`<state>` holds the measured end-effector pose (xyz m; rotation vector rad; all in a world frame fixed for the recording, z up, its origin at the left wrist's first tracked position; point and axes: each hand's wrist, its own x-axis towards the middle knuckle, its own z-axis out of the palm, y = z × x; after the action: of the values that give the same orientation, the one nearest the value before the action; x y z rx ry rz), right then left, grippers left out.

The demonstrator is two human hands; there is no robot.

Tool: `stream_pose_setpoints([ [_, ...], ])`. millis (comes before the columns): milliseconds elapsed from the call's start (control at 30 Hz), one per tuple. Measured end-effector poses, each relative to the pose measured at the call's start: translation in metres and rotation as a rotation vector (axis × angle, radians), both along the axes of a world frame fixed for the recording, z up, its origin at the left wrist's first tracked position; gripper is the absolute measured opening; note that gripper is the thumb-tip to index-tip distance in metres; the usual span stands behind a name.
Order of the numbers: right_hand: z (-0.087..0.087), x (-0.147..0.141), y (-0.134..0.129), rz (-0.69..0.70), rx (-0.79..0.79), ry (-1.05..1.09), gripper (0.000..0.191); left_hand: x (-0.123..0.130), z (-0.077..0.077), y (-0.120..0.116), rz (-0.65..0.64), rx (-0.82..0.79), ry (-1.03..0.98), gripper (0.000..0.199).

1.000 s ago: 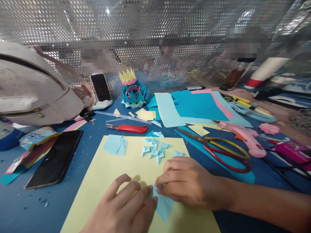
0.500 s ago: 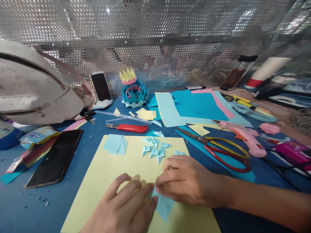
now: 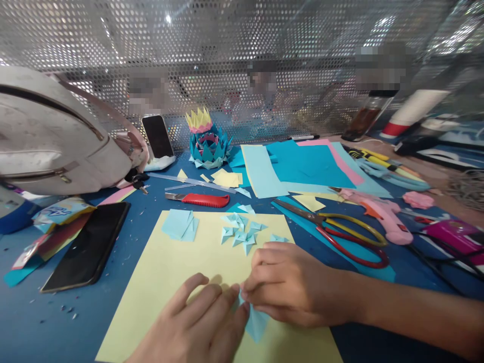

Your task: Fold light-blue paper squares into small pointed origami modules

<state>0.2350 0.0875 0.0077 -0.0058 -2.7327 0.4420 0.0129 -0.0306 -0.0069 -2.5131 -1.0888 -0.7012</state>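
Note:
Between my two hands is a small light blue paper piece (image 3: 257,325), partly folded, its pointed end towards me. My left hand (image 3: 200,315) pinches its left edge with thumb and fingertips. With fingers curled, my right hand (image 3: 295,285) grips its upper right part; the fingers hide much of the fold. Beneath lies a pale yellow sheet (image 3: 147,282). Several small folded light blue pieces (image 3: 244,234) are clustered beyond my hands, and a stack of light blue paper squares (image 3: 179,225) rests at the sheet's upper left.
Scissors (image 3: 340,232) lie right of the sheet, near a pink glue gun (image 3: 389,217). A red utility knife (image 3: 200,200) is beyond it. Left are a dark phone (image 3: 88,247) and a white backpack (image 3: 56,141). A layered paper lotus (image 3: 209,146) stands at the back before a perforated metal panel (image 3: 227,40).
My left thumb has moved slightly right and up along the blue paper. The paper's lower tip has shifted a little. Both hands stay in nearly the same place.

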Motion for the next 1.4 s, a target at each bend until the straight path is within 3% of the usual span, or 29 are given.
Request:
stream_pose_setpoints([
  [300,0.005,-0.001,0.004,0.040,-0.041,-0.050,0.011,0.002,0.000,0.000,0.012,-0.003,-0.004,0.033],
  [600,0.004,-0.001,0.005,-0.017,-0.133,-0.045,0.044,0.002,0.000,-0.001,-0.001,0.014,0.016,0.033],
  [733,0.003,-0.002,0.005,-0.006,-0.093,-0.029,0.045,0.002,-0.001,0.000,0.004,0.015,0.011,0.036],
  [967,0.008,-0.003,0.005,-0.076,-0.331,-0.052,0.046,0.002,-0.003,0.002,0.010,0.010,0.011,0.033],
  [1267,0.001,-0.002,0.004,-0.078,-0.259,0.048,0.044,0.008,-0.011,0.006,0.036,0.046,-0.049,0.037],
  [1400,0.001,-0.002,0.000,-0.086,-0.013,0.091,0.041,0.009,-0.018,0.008,0.051,0.070,-0.195,0.043],
])
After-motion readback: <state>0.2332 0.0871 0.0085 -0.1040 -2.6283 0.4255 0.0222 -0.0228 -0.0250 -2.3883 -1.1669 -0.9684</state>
